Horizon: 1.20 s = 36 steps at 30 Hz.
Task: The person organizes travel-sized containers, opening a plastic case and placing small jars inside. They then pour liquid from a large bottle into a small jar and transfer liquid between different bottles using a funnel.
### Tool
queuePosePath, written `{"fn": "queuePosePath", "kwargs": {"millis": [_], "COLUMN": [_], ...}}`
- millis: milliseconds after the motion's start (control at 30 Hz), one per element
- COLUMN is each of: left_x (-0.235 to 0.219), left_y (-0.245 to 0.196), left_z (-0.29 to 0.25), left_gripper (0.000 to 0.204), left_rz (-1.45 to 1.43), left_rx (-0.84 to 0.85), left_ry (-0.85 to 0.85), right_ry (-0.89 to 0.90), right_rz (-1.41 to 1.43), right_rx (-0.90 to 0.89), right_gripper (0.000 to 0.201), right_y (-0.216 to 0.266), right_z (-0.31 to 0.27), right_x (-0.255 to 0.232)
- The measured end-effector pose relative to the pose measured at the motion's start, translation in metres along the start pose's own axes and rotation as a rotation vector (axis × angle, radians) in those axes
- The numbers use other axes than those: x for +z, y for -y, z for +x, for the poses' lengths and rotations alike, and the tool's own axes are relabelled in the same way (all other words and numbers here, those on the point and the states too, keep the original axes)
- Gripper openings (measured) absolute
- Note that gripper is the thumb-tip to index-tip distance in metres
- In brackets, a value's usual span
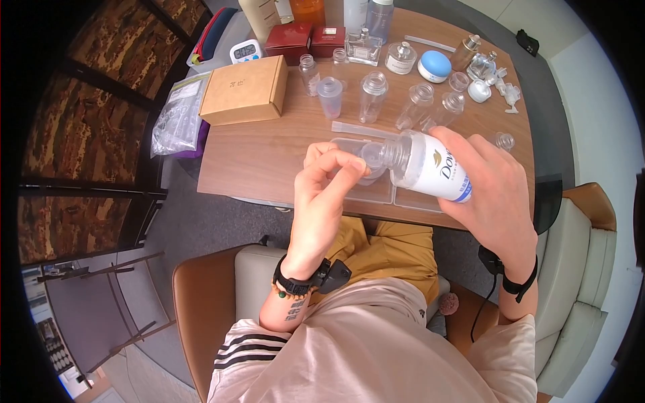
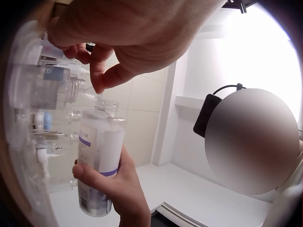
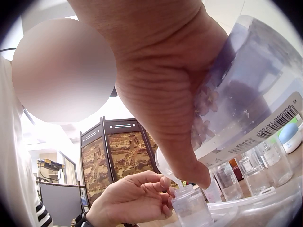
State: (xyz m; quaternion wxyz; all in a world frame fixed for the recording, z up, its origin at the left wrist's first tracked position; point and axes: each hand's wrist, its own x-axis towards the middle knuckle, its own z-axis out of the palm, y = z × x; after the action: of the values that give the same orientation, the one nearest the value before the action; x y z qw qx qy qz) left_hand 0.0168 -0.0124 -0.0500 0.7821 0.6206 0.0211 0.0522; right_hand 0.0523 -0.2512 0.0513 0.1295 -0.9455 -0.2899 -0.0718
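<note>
My right hand (image 1: 494,191) grips a clear Dove bottle (image 1: 430,171) with a white label, tilted so its uncapped threaded neck points left and down. Under that neck, my left hand (image 1: 322,191) pinches a small clear funnel (image 2: 91,94) between thumb and fingertips. The funnel's stem sits at the mouth of a small clear bottle (image 3: 191,210), which stands upright and is mostly hidden under the funnel in the head view. In the left wrist view the Dove bottle's mouth overlaps the funnel's edge.
A clear tray (image 1: 376,199) lies at the table's near edge. Behind it stand several empty clear bottles (image 1: 373,97), a blue-lidded jar (image 1: 435,66) and perfume bottles (image 1: 401,59). To the left are a cardboard box (image 1: 243,91), a timer (image 1: 246,51) and a plastic bag (image 1: 178,117).
</note>
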Motion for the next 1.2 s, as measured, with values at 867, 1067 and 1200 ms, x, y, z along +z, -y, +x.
{"fn": "queuePosePath", "kwargs": {"millis": [867, 1067, 1200], "left_x": [0.0004, 0.0004, 0.0007], "left_y": [-0.0016, -0.0004, -0.0008], "left_z": [-0.0005, -0.0001, 0.0001], "left_gripper": [0.014, 0.014, 0.014], "left_rz": [0.019, 0.014, 0.001], "left_rx": [-0.002, 0.006, 0.005], "left_ry": [0.007, 0.002, 0.002], "right_ry": [-0.006, -0.004, -0.001], "right_rz": [0.007, -0.001, 0.000], "right_rx": [-0.003, 0.000, 0.003], "right_gripper": [0.074, 0.073, 0.073], "right_y": [-0.0002, 0.0006, 0.0005], "right_z": [-0.0010, -0.0006, -0.0004], "right_x": [0.0007, -0.0005, -0.0005]}}
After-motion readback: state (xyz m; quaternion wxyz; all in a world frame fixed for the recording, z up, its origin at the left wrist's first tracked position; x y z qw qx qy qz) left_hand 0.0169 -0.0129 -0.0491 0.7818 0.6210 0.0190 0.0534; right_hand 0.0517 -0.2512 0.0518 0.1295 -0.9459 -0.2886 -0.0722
